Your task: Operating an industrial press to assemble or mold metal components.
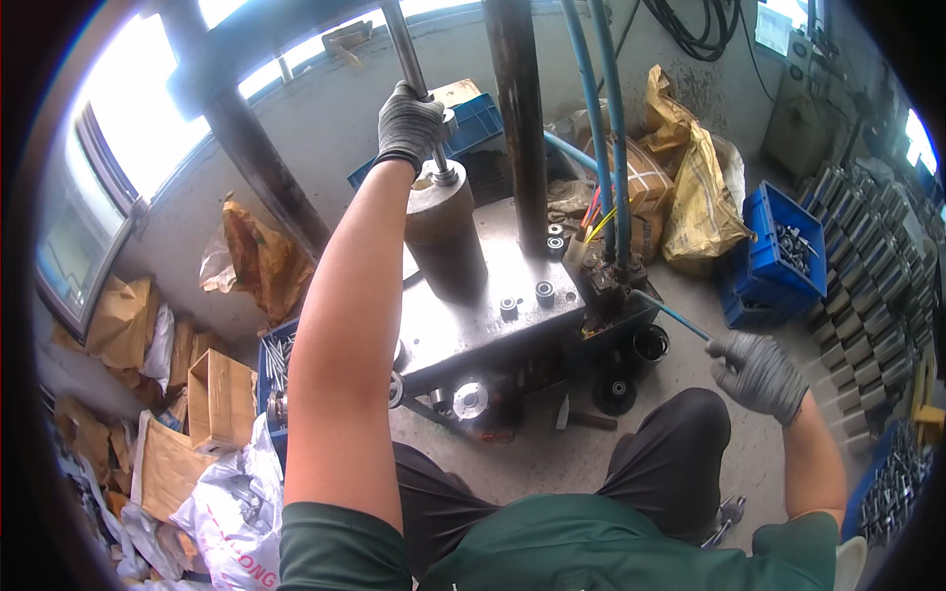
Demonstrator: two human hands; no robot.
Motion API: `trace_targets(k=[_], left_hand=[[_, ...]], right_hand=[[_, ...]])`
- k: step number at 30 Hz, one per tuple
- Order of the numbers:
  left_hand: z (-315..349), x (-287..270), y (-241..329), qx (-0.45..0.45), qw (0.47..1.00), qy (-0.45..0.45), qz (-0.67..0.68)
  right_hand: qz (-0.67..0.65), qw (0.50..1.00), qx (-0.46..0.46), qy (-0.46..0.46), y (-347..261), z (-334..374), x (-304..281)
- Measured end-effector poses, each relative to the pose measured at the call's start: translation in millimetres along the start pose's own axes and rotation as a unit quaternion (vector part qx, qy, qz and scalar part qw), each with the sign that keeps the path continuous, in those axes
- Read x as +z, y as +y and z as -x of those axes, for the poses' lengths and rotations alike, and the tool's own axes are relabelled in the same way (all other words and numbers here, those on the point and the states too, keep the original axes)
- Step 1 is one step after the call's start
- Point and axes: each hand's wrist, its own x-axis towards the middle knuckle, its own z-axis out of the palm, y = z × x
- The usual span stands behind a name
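My left hand (409,123), in a grey knitted glove, is closed round a shiny metal rod (402,44) that comes down from above. The rod's lower end meets a small metal piece on top of a thick steel cylinder (443,231). This cylinder stands upright on a bright steel plate (448,340). Out to the right, my right hand (761,376), gloved in grey too, is closed on the end of a thin blue lever (675,317). Small ring-shaped parts (544,292) stand on the plate, to the right of the cylinder.
A dark post (514,118) and blue pipes (591,128) rise behind the plate. A hammer (589,421) lies on the floor below. Blue crates (783,246) and stacked metal tubes (857,295) are at the right. Cardboard (222,399) and plastic bags (241,502) crowd the left.
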Motion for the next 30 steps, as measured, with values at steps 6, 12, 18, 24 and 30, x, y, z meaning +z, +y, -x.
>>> trace_targets(k=[6, 12, 18, 24, 30], left_hand=[[4, -5, 9, -0.004, 1.0, -0.019, -0.007], [0, 4, 6, 0.002, 1.0, -0.013, -0.006], [1, -5, 3, -0.008, 1.0, -0.027, -0.003], [-3, 0, 7, -0.047, 0.998, -0.021, 0.042], [5, -5, 15, -0.053, 0.998, -0.024, -0.01]], right_hand=[[0.099, 0.876, -0.231, 0.411, -4, -108, -40], [0.061, 0.886, -0.212, 0.408, 0, -150, -57], [0.097, 0.987, -0.08, 0.096, -2, -52, -20], [0.151, 0.977, -0.038, -0.145, 3, 12, 13], [0.079, 0.995, -0.05, -0.047, -1, -18, -7]])
